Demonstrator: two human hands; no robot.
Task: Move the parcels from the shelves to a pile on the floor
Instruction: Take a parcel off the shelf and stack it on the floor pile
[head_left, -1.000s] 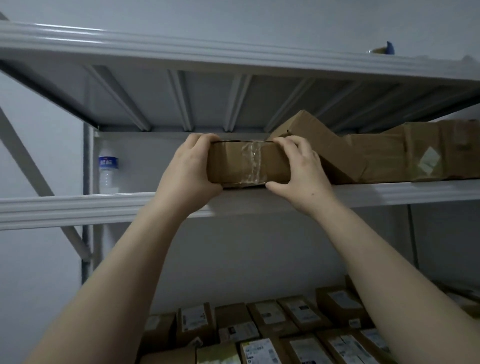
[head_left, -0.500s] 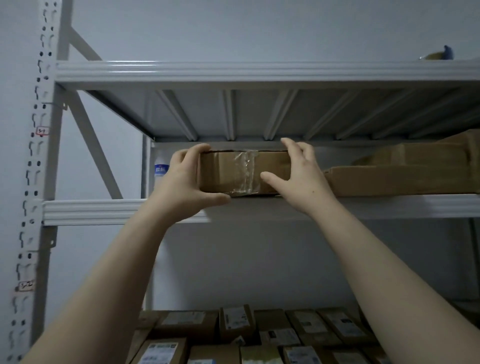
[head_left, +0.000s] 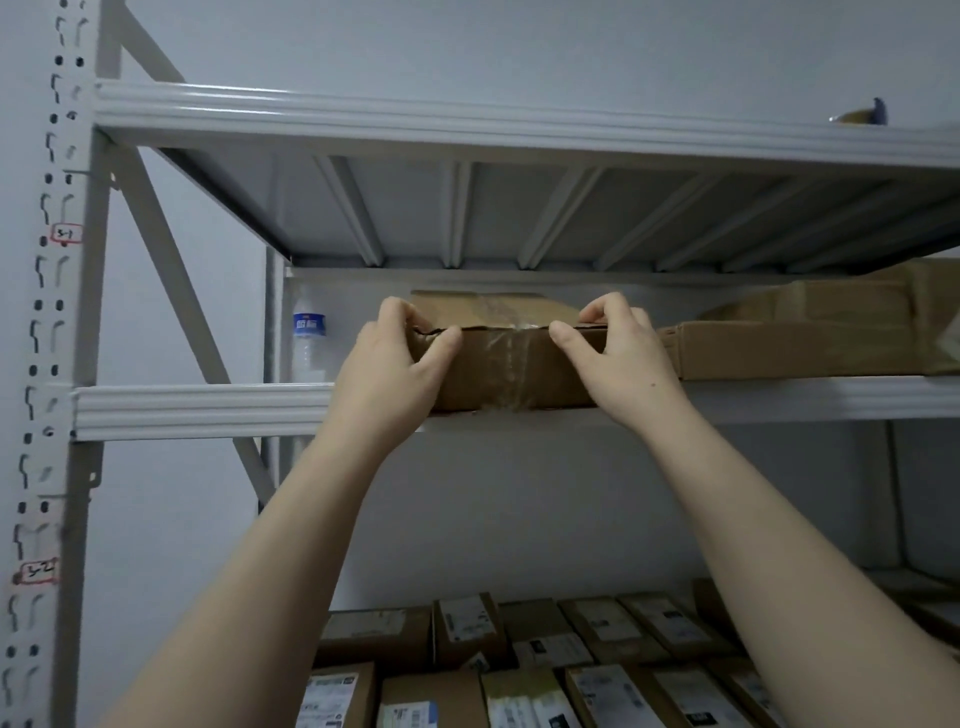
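A flat brown cardboard parcel (head_left: 511, 358) with clear tape down its middle pokes out over the front edge of the grey metal shelf (head_left: 208, 410) at head height. My left hand (head_left: 395, 369) grips its left end, fingers curled over the top edge and thumb on the front face. My right hand (head_left: 618, 358) holds the right end the same way. Both arms reach up from below. The parcel's back part is hidden behind its front face.
More flat brown boxes (head_left: 795, 343) lie on the same shelf to the right. A water bottle (head_left: 309, 340) stands at the shelf's left back. Several labelled parcels (head_left: 519, 665) fill the shelf below. A tape roll (head_left: 860, 114) sits on the top shelf. The rack's upright (head_left: 67, 312) stands left.
The parcel has slid forward over the shelf's front edge and sits lower in my hands, its top face now showing. The view has shifted a little to the right.
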